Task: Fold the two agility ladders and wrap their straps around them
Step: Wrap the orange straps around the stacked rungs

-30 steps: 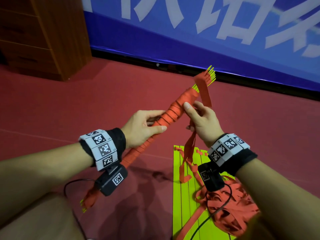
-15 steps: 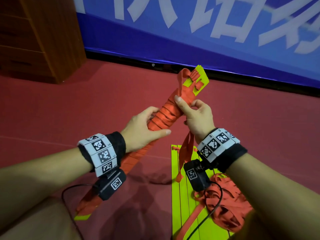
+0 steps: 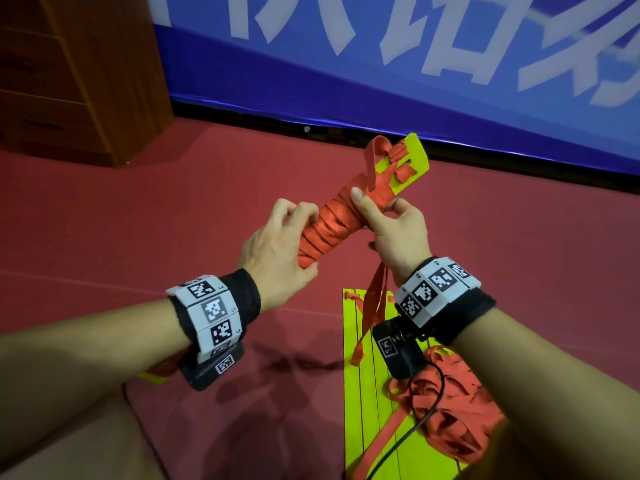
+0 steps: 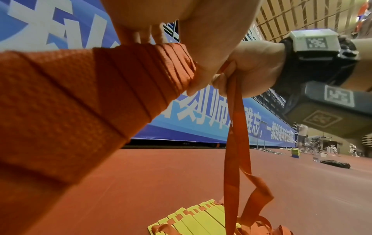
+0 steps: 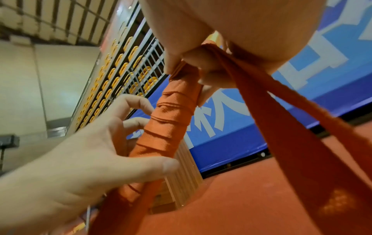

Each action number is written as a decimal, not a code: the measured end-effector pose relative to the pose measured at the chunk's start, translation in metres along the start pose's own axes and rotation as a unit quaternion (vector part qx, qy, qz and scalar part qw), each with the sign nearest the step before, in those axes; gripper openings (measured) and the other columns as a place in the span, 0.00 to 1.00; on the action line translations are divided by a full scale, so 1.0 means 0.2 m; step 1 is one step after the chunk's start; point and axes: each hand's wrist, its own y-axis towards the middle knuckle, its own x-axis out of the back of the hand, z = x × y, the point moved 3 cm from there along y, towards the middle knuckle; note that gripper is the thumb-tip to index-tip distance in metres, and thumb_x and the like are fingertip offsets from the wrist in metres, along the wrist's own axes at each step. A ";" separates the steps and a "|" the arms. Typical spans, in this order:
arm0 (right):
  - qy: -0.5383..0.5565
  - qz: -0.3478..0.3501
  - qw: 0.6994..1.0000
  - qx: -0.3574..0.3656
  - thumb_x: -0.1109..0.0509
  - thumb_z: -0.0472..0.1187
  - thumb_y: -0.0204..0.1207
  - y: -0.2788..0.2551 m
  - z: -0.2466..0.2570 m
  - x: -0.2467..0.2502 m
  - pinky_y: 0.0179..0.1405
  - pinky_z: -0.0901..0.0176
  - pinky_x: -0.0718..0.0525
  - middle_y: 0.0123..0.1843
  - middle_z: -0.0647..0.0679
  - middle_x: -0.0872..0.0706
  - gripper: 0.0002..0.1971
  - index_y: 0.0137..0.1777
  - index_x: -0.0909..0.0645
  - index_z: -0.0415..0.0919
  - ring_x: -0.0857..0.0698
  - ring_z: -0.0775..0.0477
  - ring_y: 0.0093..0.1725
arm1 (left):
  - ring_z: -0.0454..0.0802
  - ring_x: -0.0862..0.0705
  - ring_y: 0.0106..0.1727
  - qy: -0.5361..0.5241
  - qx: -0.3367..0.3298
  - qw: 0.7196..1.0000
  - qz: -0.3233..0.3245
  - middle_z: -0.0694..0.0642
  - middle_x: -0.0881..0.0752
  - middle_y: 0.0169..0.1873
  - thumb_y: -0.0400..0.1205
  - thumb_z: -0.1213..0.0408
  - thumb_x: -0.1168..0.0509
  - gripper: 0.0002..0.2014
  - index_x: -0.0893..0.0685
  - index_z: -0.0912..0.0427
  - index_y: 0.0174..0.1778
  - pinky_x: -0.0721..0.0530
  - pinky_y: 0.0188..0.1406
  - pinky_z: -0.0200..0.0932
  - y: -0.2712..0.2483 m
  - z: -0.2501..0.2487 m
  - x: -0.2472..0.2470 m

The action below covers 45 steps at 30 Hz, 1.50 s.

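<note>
I hold one folded ladder bundle (image 3: 332,226) tilted up and away, orange strap wound tightly round it, its yellow rung end (image 3: 414,157) showing at the top. My left hand (image 3: 291,244) curls round the bundle's middle, thumb underneath. Higher up, my right hand (image 3: 384,220) grips it, thumb pressing the strap down. Two loose strap tails (image 3: 372,306) hang from that hand. The windings (image 5: 171,127) and tails (image 4: 235,143) show close in the wrist views. The second ladder (image 3: 360,393) lies flat on the floor below, its loose strap heap (image 3: 457,410) beside it.
A wooden cabinet (image 3: 79,74) stands at the back left. A blue banner (image 3: 381,81) runs along the wall over the red floor (image 3: 173,220). A black cable (image 3: 415,427) trails from my right wrist. My knee (image 3: 69,445) is at the lower left. People and gear (image 4: 302,135) are far off.
The bundle has turned about its length, so the rung end now faces me flat instead of edge-on. My left fingers have curled up higher on it. Both hands stay on the bundle.
</note>
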 end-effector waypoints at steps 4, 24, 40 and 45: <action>-0.003 0.020 0.999 0.029 0.22 0.57 0.76 -0.01 0.01 0.02 0.27 0.63 0.16 0.42 0.41 0.06 0.26 0.53 0.18 0.31 0.09 0.43 0.42 | 0.55 0.16 0.44 -0.029 0.002 0.999 -0.026 0.46 0.26 0.53 0.66 0.57 0.22 0.31 0.31 0.42 0.61 0.14 0.38 0.54 0.00 0.02 0.01; 0.014 0.089 0.993 0.076 0.28 0.48 0.84 0.01 -0.03 0.06 0.32 0.64 0.17 0.45 0.48 0.05 0.09 0.53 0.21 0.43 0.10 0.60 0.40 | 0.41 0.12 0.51 -0.175 0.066 0.982 -0.031 0.45 0.10 0.52 0.69 0.62 0.21 0.24 0.14 0.50 0.62 0.13 0.57 0.40 0.01 0.02 0.06; 0.022 0.135 0.990 0.031 0.31 0.51 0.85 0.02 -0.05 0.05 0.33 0.54 0.13 0.44 0.49 0.12 0.15 0.54 0.17 0.38 0.26 0.54 0.21 | 0.37 0.11 0.58 -0.379 0.140 0.910 0.089 0.50 0.09 0.57 0.73 0.72 0.24 0.26 0.15 0.59 0.69 0.17 0.61 0.31 0.02 0.04 0.00; 0.060 0.151 0.987 -0.006 0.32 0.53 0.85 0.01 -0.04 0.05 0.26 0.63 0.19 0.40 0.53 0.16 0.12 0.47 0.18 0.45 0.30 0.56 0.24 | 0.56 0.08 0.51 -0.459 0.175 0.862 0.124 0.59 0.07 0.52 0.71 0.70 0.30 0.20 0.13 0.50 0.58 0.11 0.44 0.47 0.02 0.01 -0.03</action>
